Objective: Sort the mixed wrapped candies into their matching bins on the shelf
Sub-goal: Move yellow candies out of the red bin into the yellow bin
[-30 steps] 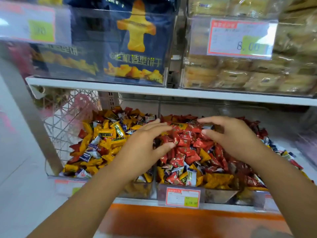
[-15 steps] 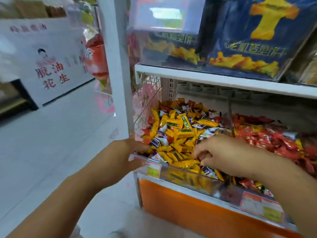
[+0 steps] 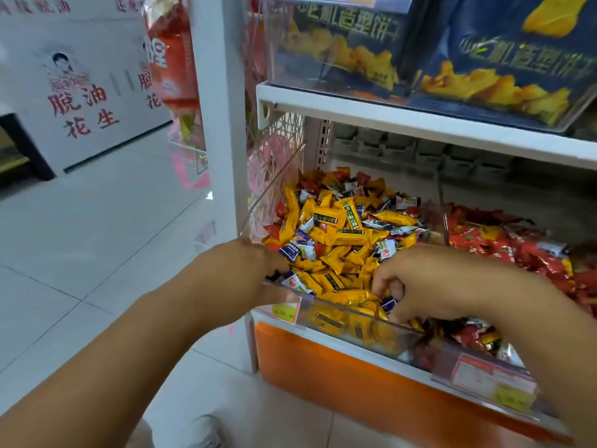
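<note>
The left clear bin point(image 3: 342, 321) holds mostly yellow wrapped candies point(image 3: 336, 221) mixed with red candies point(image 3: 274, 228) and blue-white candies point(image 3: 298, 245). The right bin point(image 3: 484, 376) holds mostly red candies point(image 3: 504, 247) with a few yellow and white ones. My left hand point(image 3: 248, 276) grips the left bin's front-left corner, thumb on the front wall. My right hand point(image 3: 426, 282) reaches into the front of the left bin with fingers curled down into the pile, closing on candies. The fingertips are buried, so the wrapper colour is hidden.
A white shelf post point(image 3: 219, 124) stands just left of the bin. The upper shelf point(image 3: 420, 121) carries clear boxes of dark blue snack bags point(image 3: 504, 59). Price tags point(image 3: 286, 310) hang on the bin fronts above an orange base panel point(image 3: 339, 373). Tiled floor point(image 3: 97, 253) lies to the left.
My view swung left from the red bin to the yellow bin. Both hands left the red pile; the left now holds the bin's front corner and the right digs among the yellow candies.
</note>
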